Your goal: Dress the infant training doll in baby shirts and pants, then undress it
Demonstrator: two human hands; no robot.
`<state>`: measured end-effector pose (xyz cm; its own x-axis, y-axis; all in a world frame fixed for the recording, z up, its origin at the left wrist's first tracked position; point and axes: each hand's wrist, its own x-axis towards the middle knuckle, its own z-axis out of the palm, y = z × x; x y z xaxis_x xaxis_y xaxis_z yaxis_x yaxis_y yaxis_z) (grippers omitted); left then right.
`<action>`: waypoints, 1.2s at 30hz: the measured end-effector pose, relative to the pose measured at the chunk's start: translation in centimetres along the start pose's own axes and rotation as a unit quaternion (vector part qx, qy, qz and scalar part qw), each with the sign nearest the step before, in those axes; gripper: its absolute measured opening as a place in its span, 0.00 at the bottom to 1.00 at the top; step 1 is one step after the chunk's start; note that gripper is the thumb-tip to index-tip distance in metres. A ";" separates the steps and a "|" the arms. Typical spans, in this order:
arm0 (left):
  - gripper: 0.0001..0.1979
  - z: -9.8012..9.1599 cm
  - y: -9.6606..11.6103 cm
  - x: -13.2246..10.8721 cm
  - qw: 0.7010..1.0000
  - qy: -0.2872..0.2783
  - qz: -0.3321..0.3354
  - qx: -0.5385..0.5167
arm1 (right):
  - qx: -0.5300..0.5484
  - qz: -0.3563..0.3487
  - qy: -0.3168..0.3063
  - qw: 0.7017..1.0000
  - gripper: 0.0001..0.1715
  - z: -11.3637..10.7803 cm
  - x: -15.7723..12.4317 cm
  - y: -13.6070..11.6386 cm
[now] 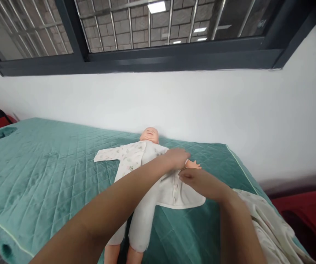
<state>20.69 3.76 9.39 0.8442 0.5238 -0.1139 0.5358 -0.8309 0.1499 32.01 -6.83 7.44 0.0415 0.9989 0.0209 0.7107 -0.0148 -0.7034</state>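
Note:
A baby doll (149,135) lies on its back on a green quilted cover, its head near the wall. Beneath and around it is a white baby shirt (132,156) with a small print, spread open at the front; one sleeve stretches out to the left. My left hand (177,158) reaches across the doll's chest, its curled fingers at the sleeve by the doll's arm. Close below it, my right hand (199,181) pinches the shirt's cloth. The doll's bare hand (193,164) sticks out between my hands. Part of the sleeve is hidden by my fingers.
The green cover (50,165) lies over a bed with a hole at its far left. Folded pale cloth (267,223) lies at the right edge. A white wall (114,99) and barred window rise behind. Red items stand at both sides.

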 end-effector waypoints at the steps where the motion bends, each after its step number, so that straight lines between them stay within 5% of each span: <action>1: 0.18 0.5 -0.1 0.7 1.000 -0.007 0.005 0.023 | -0.046 0.015 -0.029 0.998 0.13 -0.7 -0.1 0.4; 7: 0.17 1.5 -0.7 2.8 0.996 0.041 0.012 0.074 | -0.169 0.109 -0.067 0.977 0.21 -1.0 1.2 1.7; 12: 0.18 -0.2 -1.4 2.0 0.999 0.046 -0.016 0.015 | -0.132 0.153 0.022 0.979 0.18 1.1 2.5 2.4; 16: 0.16 -0.9 -1.9 0.7 0.999 0.039 -0.018 0.000 | -0.053 0.141 0.072 0.986 0.16 1.7 3.2 3.5; 25: 0.15 -0.6 -2.4 -0.2 0.999 0.041 -0.003 0.003 | 0.021 0.152 0.207 0.966 0.16 -0.8 3.1 7.0; 31: 0.14 -0.1 -2.3 -0.3 0.999 0.048 -0.015 0.009 | 0.070 0.069 0.177 0.979 0.19 1.5 3.5 6.1; 36: 0.13 0.0 -2.3 -0.5 0.998 0.055 -0.010 0.024 | 0.119 0.107 0.201 0.966 0.08 1.5 3.9 6.1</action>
<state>19.06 5.38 9.11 0.8308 0.5565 -0.0070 0.5542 -0.8261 0.1020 35.43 -2.99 2.12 0.4731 0.8756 0.0976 0.4767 -0.1613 -0.8641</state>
